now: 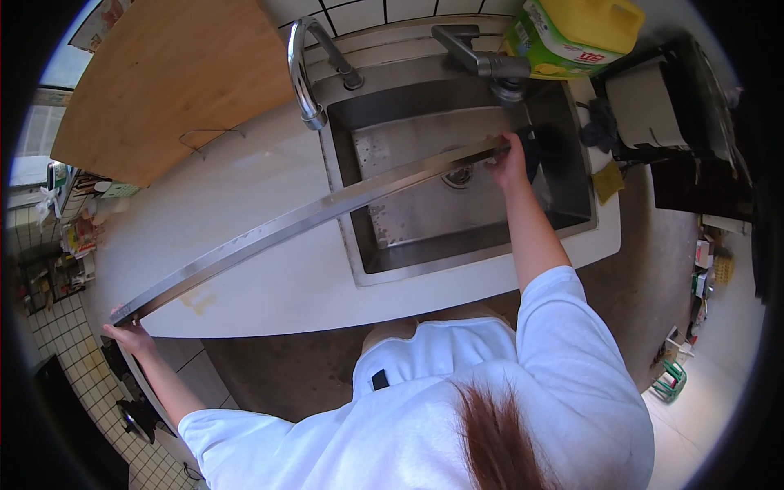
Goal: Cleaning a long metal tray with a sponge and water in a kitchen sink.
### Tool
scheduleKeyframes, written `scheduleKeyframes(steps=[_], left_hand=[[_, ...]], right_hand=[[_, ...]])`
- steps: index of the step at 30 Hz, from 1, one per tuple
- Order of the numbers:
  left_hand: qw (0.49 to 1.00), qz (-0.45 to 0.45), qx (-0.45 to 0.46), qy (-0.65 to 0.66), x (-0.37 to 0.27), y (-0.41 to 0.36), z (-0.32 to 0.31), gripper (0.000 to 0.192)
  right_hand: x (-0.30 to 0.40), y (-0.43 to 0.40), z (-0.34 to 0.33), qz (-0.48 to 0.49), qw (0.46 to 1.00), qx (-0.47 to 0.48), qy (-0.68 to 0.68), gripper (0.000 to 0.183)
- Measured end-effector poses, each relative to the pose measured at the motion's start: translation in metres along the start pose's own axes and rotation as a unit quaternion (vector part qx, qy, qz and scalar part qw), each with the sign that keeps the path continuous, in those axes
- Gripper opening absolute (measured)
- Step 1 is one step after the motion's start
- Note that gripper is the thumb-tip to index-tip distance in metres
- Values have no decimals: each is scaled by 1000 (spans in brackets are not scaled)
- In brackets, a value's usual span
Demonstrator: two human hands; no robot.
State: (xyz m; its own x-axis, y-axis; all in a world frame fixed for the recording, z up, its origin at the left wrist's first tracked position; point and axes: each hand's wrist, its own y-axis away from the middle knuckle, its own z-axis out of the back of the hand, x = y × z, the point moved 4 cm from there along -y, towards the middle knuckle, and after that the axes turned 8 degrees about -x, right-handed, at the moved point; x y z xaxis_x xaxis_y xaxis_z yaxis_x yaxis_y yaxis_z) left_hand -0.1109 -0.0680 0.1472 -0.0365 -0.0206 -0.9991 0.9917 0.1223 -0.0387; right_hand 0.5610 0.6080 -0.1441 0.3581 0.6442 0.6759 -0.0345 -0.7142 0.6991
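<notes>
A long, narrow metal bar or trough [312, 214] spans slantwise from the counter's left end to above the stainless steel sink [435, 226]. My left hand [131, 335] grips its lower left end near the counter's front edge. At the upper right end, my right hand [508, 160] holds it over the sink basin, near the drain [458, 177]. Water drops lie on the basin floor. A curved chrome faucet [304, 73] stands at the sink's back left, and a grey faucet [484, 58] at its back right. Behind my right hand, a dark cloth-like thing is partly hidden.
A wooden board [177, 79] leans at the back left of the white counter [257, 165]. A yellow and green jug [569, 43] stands behind the sink. On the right are a yellow sponge or cloth [608, 182], a dark cloth [600, 125] and a light bin-like container [646, 107].
</notes>
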Motion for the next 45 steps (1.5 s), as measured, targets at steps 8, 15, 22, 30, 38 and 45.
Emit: scheduleKeyframes(steps=[8,15,22,30,38,45], left_hand=[[991,-27,59,119,16,27,-5,57],[968,-66,108,216,14,45,-29,61],[991,-27,24,126,43,19,-24,56],[952,12,56,-300,121,-65,-26,76],[899,60,199,-386,189,-100,-90,77],[884,-37,167,-436,202,-119,-104,79]], right_hand=[[48,28,-10,24,968,77,-235,17],[68,38,-1,59,933,133,-330,18],[74,54,1,72,968,104,-218,21],[78,68,1,72,948,-33,308,62],[66,88,8,111,844,-16,524,81],[39,76,17,51,840,-47,539,82]])
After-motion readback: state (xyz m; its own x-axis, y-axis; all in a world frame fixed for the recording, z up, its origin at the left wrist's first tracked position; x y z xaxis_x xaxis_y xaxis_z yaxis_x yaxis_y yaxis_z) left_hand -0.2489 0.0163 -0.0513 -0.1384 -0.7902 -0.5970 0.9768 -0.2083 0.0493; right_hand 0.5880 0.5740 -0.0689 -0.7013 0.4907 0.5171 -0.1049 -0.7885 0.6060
